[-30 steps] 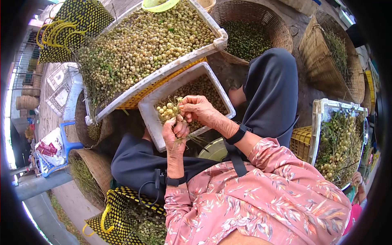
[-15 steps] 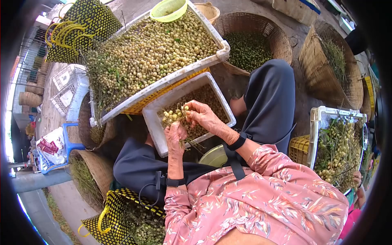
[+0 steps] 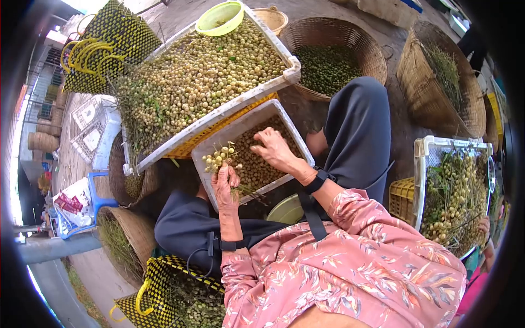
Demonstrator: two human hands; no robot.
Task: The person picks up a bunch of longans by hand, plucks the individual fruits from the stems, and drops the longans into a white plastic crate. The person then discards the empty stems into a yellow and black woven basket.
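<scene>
My left hand (image 3: pixel 226 185) is closed around the stems of a small bunch of round, yellowish-green fruits (image 3: pixel 216 159), which stick up above my fingers. Thin stems trail out below the hand toward the right. To the right of the bunch, my right hand (image 3: pixel 275 151) hovers over a white crate (image 3: pixel 206 150) with its fingers apart, and I see nothing in them. Loose fruits (image 3: pixel 256 174) of the same kind cover the crate's bottom. Behind it, a large white-rimmed tray (image 3: pixel 219 121) is heaped with similar fruits (image 3: pixel 202 82), with twigs at its left side.
A yellow-green bowl (image 3: pixel 220 19) rests on the tray's far edge. Wicker baskets (image 3: pixel 377 57) stand behind and at the right. A white crate of fruit bunches (image 3: pixel 454 202) is at right, near another person's hand. A black-yellow woven bag (image 3: pixel 158 290) sits at front left.
My right hand has left the bunch, moved slightly right and spread its fingers over the crate. The left hand with the bunch has shifted slightly left.
</scene>
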